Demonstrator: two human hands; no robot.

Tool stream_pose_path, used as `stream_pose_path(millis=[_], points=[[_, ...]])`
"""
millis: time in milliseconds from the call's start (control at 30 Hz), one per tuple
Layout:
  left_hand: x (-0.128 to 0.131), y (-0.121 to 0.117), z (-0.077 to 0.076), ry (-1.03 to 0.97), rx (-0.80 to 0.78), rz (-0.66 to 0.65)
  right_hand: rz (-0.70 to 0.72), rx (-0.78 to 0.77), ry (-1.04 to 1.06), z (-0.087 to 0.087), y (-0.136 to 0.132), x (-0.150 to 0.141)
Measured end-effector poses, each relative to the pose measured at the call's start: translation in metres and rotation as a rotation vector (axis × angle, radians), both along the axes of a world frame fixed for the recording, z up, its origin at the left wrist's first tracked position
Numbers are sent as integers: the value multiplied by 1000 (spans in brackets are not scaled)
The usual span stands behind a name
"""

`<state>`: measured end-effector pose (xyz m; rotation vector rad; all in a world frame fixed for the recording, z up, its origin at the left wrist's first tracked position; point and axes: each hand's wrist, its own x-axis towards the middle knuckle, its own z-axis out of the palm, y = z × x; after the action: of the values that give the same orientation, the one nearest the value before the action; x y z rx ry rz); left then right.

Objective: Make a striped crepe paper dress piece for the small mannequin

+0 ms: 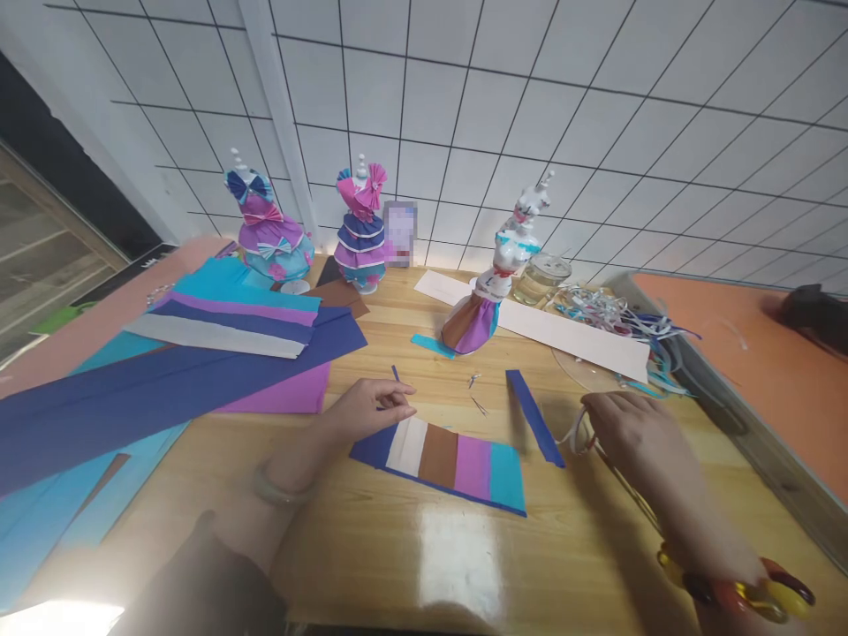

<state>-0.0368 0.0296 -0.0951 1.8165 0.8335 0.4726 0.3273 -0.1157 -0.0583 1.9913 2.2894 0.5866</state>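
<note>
My left hand (pixel 381 404) hovers at the back left edge of a striped crepe paper panel (pixel 438 457). Its thumb and forefinger are bent and slightly apart, with nothing visible between them. The panel lies flat, with dark blue, white, brown, purple and turquoise bands. Behind the fingers shows a thin blue sliver (pixel 396 374). On the right, my right hand (pixel 626 424) curls its fingers round a thin white ribbon-like loop (pixel 579 435); its exact kind is unclear. A dark blue paper strip (pixel 535 418) lies between the panel and this hand.
Behind stand a small mannequin (pixel 510 252) in a striped skirt and two dressed mannequins (pixel 275 230) (pixel 361 234). Layered crepe paper sheets (pixel 165 380) cover the left. At the back right are a long pale strip (pixel 576 340), a glass jar (pixel 540 281) and tangled ribbon scraps (pixel 600 309).
</note>
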Motion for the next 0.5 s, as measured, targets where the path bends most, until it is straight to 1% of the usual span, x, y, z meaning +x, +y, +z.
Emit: stream_pose_path(millis=[133,233,333,500], points=[[3,-2,-1,4,19,-3,-30,125,-60,11,-12,10],[5,-4,-1,4,22,8,12,217,-77,20,-14,8],[7,-6,0,4,37,14,52,313,-45,33,-18,-1],[18,-14,5,14,127,-6,22,382,61,59,-31,-26]])
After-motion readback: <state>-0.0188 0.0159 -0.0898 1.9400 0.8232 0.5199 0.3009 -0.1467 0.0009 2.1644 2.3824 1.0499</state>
